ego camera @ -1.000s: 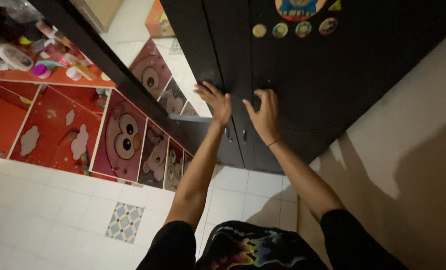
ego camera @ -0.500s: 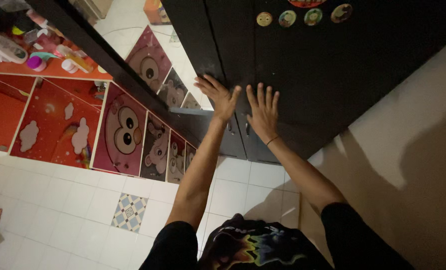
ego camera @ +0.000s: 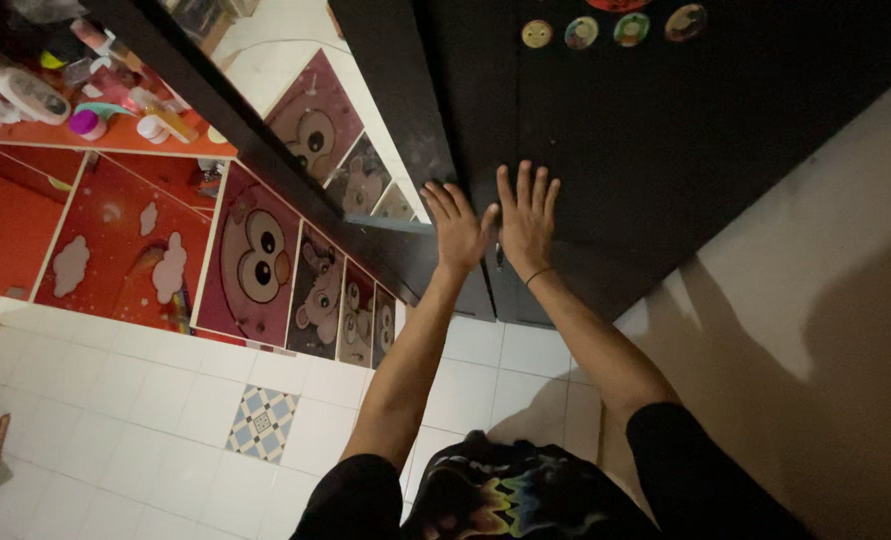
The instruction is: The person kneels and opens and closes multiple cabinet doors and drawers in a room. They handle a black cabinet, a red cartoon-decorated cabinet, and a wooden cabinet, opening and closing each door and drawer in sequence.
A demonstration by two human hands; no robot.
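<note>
**Both hands flat on dark wardrobe doors**

Head view looks steeply down at a person standing in front of a tall black wardrobe (ego camera: 665,150). Both bare arms reach forward from black sleeves.

Left hand (ego camera: 458,225) is open, fingers spread and stretched out, palm pressed flat on the left door (ego camera: 445,110). It grips nothing. Right hand (ego camera: 526,220) is also open, fingers fanned and pointing up the door, palm flat on the right door (ego camera: 685,170). It holds nothing either. The two hands sit just beside each other, thumbs nearly touching, either side of the seam where the doors meet. A thin dark band (ego camera: 538,274) circles the right wrist. A small handle (ego camera: 499,260) shows just below the right hand, partly hidden by it; cannot tell if a finger touches it. Doors look closed, seam tight.

Row of round stickers (ego camera: 610,28) sits high on the right door, well apart from the hands.

Left of the wardrobe stands a red shelf unit (ego camera: 115,230) with cloud shapes on its panels and cartoon-face panels (ego camera: 255,265) along its side. Its top shelf carries small bottles and jars (ego camera: 85,90), too small to sort out. A mirror panel (ego camera: 335,130) next to the left door reflects the cartoon faces.

Floor is white tile (ego camera: 115,420) with one patterned blue tile (ego camera: 262,424). A plain light wall (ego camera: 815,300) runs along the right, with shadows on it. Black shirt with a rainbow print (ego camera: 505,495) shows at the bottom edge.
</note>
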